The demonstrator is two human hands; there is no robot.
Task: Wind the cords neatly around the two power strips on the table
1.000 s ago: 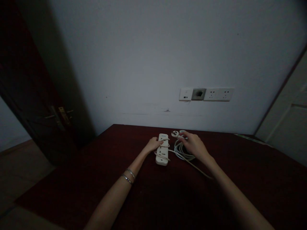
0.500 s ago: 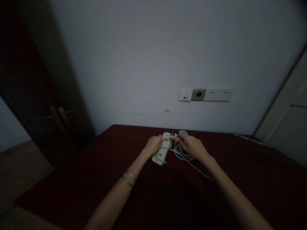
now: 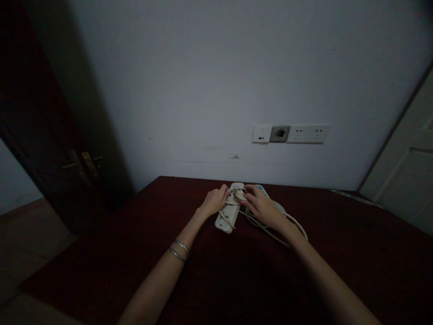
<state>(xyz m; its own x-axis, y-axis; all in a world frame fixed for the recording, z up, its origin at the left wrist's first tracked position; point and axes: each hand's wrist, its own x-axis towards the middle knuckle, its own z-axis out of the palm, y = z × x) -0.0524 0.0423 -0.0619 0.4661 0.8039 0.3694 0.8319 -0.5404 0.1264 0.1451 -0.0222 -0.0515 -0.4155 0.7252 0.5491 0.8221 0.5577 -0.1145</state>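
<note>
A white power strip lies aslant on the dark red table, its cord looped round it in several places. My left hand is closed on the strip's upper left edge, fingers pressed to the cord there. A pale plug rests over the strip's upper part. My right hand grips this plug from the right between thumb and fingers. Partly hidden behind my right hand is a second white item with blue marks, too covered to identify.
Loose cord curves out past my right wrist over the table. On the wall behind are sockets and wall plates. A dark door with a handle stands left; a pale door is at right.
The plug has shifted from the strip's upper right edge to lie over its face. My right hand moved slightly left and down with it, and cord now loops over the strip's top end.
</note>
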